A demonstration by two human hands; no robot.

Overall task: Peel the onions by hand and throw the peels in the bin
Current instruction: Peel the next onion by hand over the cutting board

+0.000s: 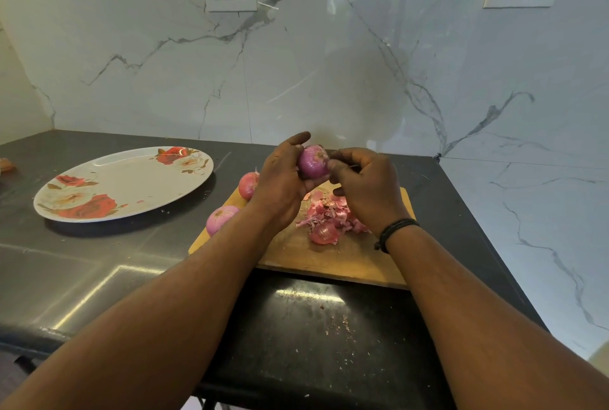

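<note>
The onion (313, 162) sat raised above the cutting board (329, 254), cradled in my left hand (280, 179) with the fingers curled round its left side and the thumb over the top. That grip was closed on the bulb, holding it steady rather than squeezing, which I judged right: a hard clamp would bruise the flesh and let it slip. Below and to the left of that hand lay two more onions (220, 217), one just beside my wrist and one farther back, both near the board's left edge. Well off to the left stood a flowered plate (131, 179) on the dark surface (82, 271).

My right hand (365, 185) met the onion from its right side, fingertips drawn together as if pinching a scrap of skin, though I could not tell what lay between them. I reckoned the peel should be pulled along the bulb's curve, turning it with the left grip. Beneath the right hand the peels (329, 218) lay heaped on the board; no bin was in view.
</note>
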